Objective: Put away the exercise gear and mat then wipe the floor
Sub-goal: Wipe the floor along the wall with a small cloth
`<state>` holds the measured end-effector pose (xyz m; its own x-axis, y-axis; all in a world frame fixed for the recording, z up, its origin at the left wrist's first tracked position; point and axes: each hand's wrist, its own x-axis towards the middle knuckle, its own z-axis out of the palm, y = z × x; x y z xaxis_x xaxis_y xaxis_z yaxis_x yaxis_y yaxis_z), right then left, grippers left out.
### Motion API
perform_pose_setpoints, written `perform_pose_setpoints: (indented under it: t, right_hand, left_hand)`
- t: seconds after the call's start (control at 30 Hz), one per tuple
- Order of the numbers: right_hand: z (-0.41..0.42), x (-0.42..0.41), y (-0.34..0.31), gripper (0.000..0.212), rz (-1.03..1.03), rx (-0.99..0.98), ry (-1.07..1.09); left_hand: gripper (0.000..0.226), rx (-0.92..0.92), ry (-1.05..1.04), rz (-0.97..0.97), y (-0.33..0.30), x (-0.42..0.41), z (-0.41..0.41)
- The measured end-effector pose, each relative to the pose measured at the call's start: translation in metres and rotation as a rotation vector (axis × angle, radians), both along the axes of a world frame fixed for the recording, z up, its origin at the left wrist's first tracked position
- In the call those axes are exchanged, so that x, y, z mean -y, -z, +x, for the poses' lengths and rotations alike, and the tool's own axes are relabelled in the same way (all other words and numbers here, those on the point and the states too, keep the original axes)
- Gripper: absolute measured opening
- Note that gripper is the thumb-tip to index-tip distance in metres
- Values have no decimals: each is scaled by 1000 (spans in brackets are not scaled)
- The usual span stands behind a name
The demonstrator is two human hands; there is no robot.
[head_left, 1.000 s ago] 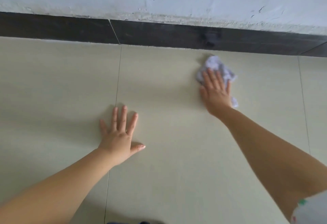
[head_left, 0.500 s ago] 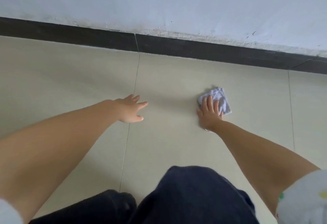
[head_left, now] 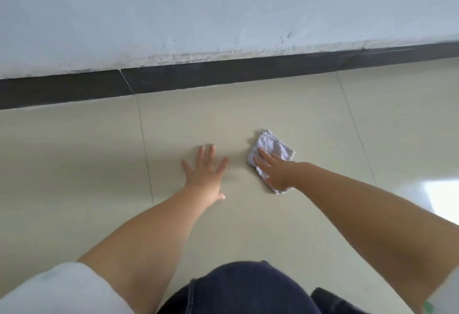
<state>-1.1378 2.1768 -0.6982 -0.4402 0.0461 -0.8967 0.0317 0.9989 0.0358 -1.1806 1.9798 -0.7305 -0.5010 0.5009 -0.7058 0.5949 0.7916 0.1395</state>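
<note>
A small folded white cloth (head_left: 273,147) lies flat on the beige tiled floor (head_left: 248,226), a little right of centre. My right hand (head_left: 273,172) presses down on its near part with the fingers spread. My left hand (head_left: 205,172) rests flat on the bare tile just left of the cloth, fingers apart, holding nothing. No exercise gear or mat is in view.
A dark skirting board (head_left: 223,72) runs along the foot of a white wall (head_left: 223,10) beyond the cloth. My knees in dark trousers (head_left: 248,291) fill the bottom edge. A bright patch of light (head_left: 437,192) lies on the floor at the right.
My right hand has dragged the cloth back from the skirting toward me. My left hand has shifted right and set down flat close to the cloth. My view has pulled back.
</note>
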Motion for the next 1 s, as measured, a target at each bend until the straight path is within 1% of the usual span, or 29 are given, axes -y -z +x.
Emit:
perform_pose_setpoints:
  t: [0.07,0.1,0.17,0.27,0.37,0.47,0.5,0.57,0.6,0.63,0.7,0.73,0.77,0.8,0.83,0.87,0.9,0.93,1.0]
  right_hand:
    - [3,10,5,82,33,-29,44]
    - [5,15,8,84,50,-21,88]
    - [4,22,7,80,52,-39,182]
    - [12,30,6,69,21,-140,145]
    - [57,49,7,65,-114,-272,98]
    - [114,71,16,63,-236,-378,-2]
    - [130,75,22,63,-265,-428,-18]
    - [153,73,36,62,-321,-535,-9]
    - [159,61,42,60,-324,-583,17]
    - [161,41,48,57,-321,-613,67]
    - [165,-13,49,55,-255,-613,238]
    - [168,-48,49,57,-186,-632,318]
    - [174,-86,51,58,-107,-671,366]
    - [179,-123,48,59,-36,-637,460]
    - [181,-152,43,59,6,-568,596]
    - [182,-171,37,58,33,-499,733]
    - [182,-177,33,58,48,-470,829]
    - [179,-171,32,58,50,-464,875]
    - [175,-127,36,59,1,-468,816]
  left_hand:
    - [98,2,17,-11,-2,2,0]
    - [97,8,27,-16,-3,2,-2]
    - [96,17,40,-23,-3,2,-6]
    - [95,32,52,-60,-4,-1,-7]
    - [97,28,132,-171,-8,-4,-12]
    - [99,37,245,-300,-19,-15,-23]
    - [97,51,246,-367,-25,-21,-23]
    - [92,65,132,-452,-29,-39,-13]
    - [88,54,39,-430,-27,-50,-4]
    - [84,33,-76,-352,-23,-60,8]
    - [70,-15,-277,-110,-15,-73,41]
    - [65,-53,-320,-4,-11,-75,61]
    - [63,-95,-316,63,-8,-75,82]
    - [64,-113,-280,81,-5,-73,99]
    - [66,-99,-241,57,-2,-70,112]
    - [67,-68,-209,13,1,-66,120]
    - [68,-39,-191,-26,1,-64,121]
    - [68,-21,-190,-46,0,-65,117]
    - [63,-3,-240,-38,-8,-78,98]
